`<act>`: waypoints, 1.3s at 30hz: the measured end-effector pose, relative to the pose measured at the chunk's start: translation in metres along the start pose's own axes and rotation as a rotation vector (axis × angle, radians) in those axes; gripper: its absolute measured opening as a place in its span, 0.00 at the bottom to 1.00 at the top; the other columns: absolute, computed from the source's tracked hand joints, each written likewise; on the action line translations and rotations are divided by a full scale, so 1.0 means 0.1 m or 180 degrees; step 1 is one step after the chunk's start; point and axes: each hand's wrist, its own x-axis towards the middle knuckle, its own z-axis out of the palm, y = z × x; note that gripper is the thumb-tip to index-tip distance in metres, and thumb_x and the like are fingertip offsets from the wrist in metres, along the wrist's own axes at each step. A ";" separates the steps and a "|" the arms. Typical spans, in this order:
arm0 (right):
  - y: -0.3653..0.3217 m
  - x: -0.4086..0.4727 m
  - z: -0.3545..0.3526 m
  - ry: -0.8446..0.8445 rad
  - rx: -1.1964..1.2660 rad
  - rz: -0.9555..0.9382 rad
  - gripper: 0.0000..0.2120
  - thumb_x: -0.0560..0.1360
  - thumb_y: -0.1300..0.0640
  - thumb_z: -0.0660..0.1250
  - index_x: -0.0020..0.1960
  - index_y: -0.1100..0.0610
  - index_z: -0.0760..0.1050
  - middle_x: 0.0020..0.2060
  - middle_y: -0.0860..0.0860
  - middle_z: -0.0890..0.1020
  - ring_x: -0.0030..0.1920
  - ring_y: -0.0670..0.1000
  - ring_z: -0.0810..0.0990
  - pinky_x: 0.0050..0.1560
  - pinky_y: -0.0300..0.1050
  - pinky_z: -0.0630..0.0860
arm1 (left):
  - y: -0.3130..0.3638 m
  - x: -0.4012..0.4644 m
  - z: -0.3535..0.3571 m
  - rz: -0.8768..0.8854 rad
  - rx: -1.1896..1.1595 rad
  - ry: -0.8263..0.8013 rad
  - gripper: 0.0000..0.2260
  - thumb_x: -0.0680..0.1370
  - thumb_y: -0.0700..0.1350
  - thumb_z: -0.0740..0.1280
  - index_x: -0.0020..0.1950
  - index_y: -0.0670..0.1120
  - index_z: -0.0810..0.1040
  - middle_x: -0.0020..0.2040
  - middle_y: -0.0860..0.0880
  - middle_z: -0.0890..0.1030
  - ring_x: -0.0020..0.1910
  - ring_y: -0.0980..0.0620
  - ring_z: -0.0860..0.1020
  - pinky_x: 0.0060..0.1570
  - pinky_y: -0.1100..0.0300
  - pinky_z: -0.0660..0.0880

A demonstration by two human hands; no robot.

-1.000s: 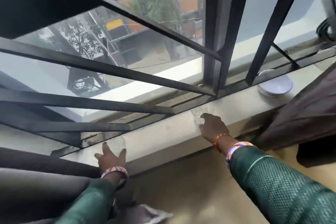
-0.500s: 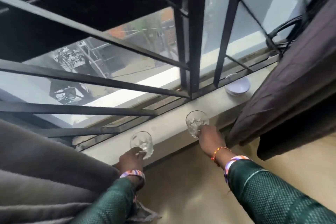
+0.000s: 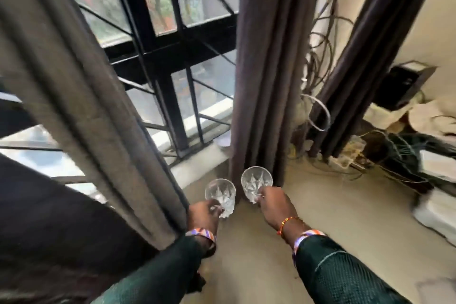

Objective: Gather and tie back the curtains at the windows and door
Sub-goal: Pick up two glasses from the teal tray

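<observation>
You stand at a barred window (image 3: 172, 61) with a cut-crystal glass in each hand. Your left hand (image 3: 203, 213) grips the left glass (image 3: 220, 196) low on its bowl, fingers curled round it; your right hand (image 3: 276, 207) grips the right glass (image 3: 256, 184) the same way, a little higher and just beside the first, the two glasses near but apart. Both are held in the air, in front of the pale window sill (image 3: 197, 164). The curtains hang loose and untied: a grey curtain (image 3: 81, 96) falls at your left, beside your left forearm, a brown curtain (image 3: 264, 69) hangs straight down just behind the right glass, and a darker curtain (image 3: 367, 57) slants at the right. Between those two, tangled cables (image 3: 318, 57) run down the wall to the floor (image 3: 345, 205).
</observation>
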 end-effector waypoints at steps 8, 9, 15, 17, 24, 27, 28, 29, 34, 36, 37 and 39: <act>0.64 -1.34 -0.94 0.0424 -0.0051 0.0188 0.08 0.78 0.59 0.60 0.52 0.59 0.77 0.50 0.60 0.82 0.51 0.60 0.80 0.47 0.45 0.76 | 0.90 -1.27 -0.05 0.0782 0.0231 -0.0028 0.11 0.74 0.46 0.69 0.55 0.45 0.82 0.53 0.44 0.83 0.55 0.48 0.79 0.51 0.64 0.70; 0.68 -1.46 -1.04 0.0467 -0.0050 0.0196 0.08 0.78 0.59 0.60 0.51 0.59 0.77 0.49 0.60 0.82 0.51 0.60 0.80 0.47 0.45 0.75 | 0.98 -1.39 -0.08 0.0850 0.0233 0.0008 0.11 0.74 0.45 0.68 0.55 0.45 0.82 0.54 0.44 0.83 0.55 0.48 0.79 0.51 0.64 0.70; 0.75 -2.20 -1.63 0.0732 -0.0098 0.0049 0.10 0.78 0.57 0.61 0.54 0.61 0.78 0.52 0.61 0.81 0.54 0.60 0.79 0.49 0.45 0.74 | 1.37 -2.10 -0.32 0.1158 0.0142 0.0213 0.11 0.74 0.42 0.69 0.55 0.43 0.81 0.54 0.42 0.82 0.53 0.46 0.80 0.49 0.65 0.71; 0.71 -2.38 -1.78 0.0810 -0.0130 -0.0036 0.11 0.78 0.57 0.62 0.54 0.62 0.78 0.52 0.62 0.81 0.54 0.61 0.79 0.51 0.47 0.74 | 1.44 -2.26 -0.43 0.1222 0.0130 0.0290 0.12 0.74 0.43 0.69 0.57 0.42 0.80 0.55 0.42 0.81 0.54 0.45 0.79 0.48 0.65 0.70; 0.47 -2.79 -2.14 0.0804 -0.0382 -0.0315 0.11 0.76 0.56 0.65 0.54 0.63 0.78 0.52 0.62 0.81 0.56 0.60 0.78 0.52 0.46 0.74 | 1.48 -2.63 -0.92 0.1433 0.0296 0.0426 0.12 0.73 0.47 0.70 0.55 0.45 0.82 0.55 0.43 0.81 0.54 0.45 0.78 0.51 0.62 0.71; 0.28 -2.91 -2.19 0.0681 -0.0362 -0.0455 0.12 0.76 0.57 0.66 0.55 0.64 0.78 0.53 0.61 0.81 0.56 0.60 0.78 0.53 0.45 0.73 | 1.35 -2.73 -1.16 0.1386 0.0174 0.0427 0.12 0.73 0.46 0.71 0.54 0.44 0.82 0.55 0.44 0.81 0.53 0.46 0.78 0.52 0.62 0.71; 0.19 -2.94 -2.20 0.0626 -0.0364 -0.0532 0.13 0.76 0.57 0.66 0.55 0.64 0.78 0.54 0.61 0.81 0.56 0.59 0.78 0.53 0.44 0.72 | 1.29 -2.76 -1.24 0.1368 0.0144 0.0439 0.12 0.73 0.46 0.71 0.53 0.44 0.82 0.54 0.44 0.82 0.51 0.47 0.79 0.51 0.62 0.71; 0.11 -2.98 -2.19 0.0570 -0.0383 -0.0608 0.13 0.76 0.57 0.66 0.55 0.65 0.78 0.54 0.61 0.81 0.57 0.58 0.77 0.53 0.43 0.71 | 1.24 -2.79 -1.32 0.1345 0.0156 0.0444 0.11 0.73 0.46 0.71 0.53 0.43 0.82 0.53 0.44 0.82 0.50 0.48 0.78 0.50 0.62 0.72; -0.33 -3.09 -2.03 0.0245 -0.0504 -0.1018 0.13 0.75 0.56 0.67 0.55 0.63 0.79 0.53 0.59 0.82 0.58 0.56 0.78 0.52 0.41 0.71 | 0.81 -2.97 -1.72 0.1185 0.0277 0.0431 0.12 0.73 0.46 0.71 0.54 0.42 0.82 0.51 0.44 0.82 0.47 0.48 0.78 0.50 0.60 0.74; -0.54 -3.14 -1.91 0.0108 -0.0663 -0.1223 0.13 0.75 0.54 0.67 0.55 0.61 0.79 0.54 0.57 0.82 0.58 0.55 0.78 0.51 0.39 0.70 | 0.54 -3.04 -1.90 0.1016 0.0196 0.0365 0.10 0.72 0.45 0.72 0.50 0.43 0.83 0.47 0.44 0.83 0.45 0.47 0.79 0.51 0.56 0.77; -0.66 -3.17 -1.84 0.0043 -0.0762 -0.1340 0.14 0.75 0.54 0.66 0.56 0.61 0.79 0.54 0.57 0.82 0.57 0.55 0.78 0.49 0.37 0.69 | 0.39 -3.09 -1.99 0.0910 0.0137 0.0358 0.09 0.71 0.45 0.73 0.48 0.43 0.83 0.44 0.44 0.83 0.43 0.47 0.80 0.50 0.54 0.78; -0.88 -3.23 -1.70 -0.0113 -0.0923 -0.1537 0.15 0.76 0.54 0.65 0.57 0.62 0.79 0.55 0.58 0.81 0.57 0.56 0.78 0.50 0.39 0.70 | 0.12 -3.18 -2.14 0.0743 0.0043 0.0358 0.07 0.70 0.43 0.74 0.45 0.42 0.84 0.38 0.45 0.82 0.35 0.52 0.79 0.43 0.58 0.80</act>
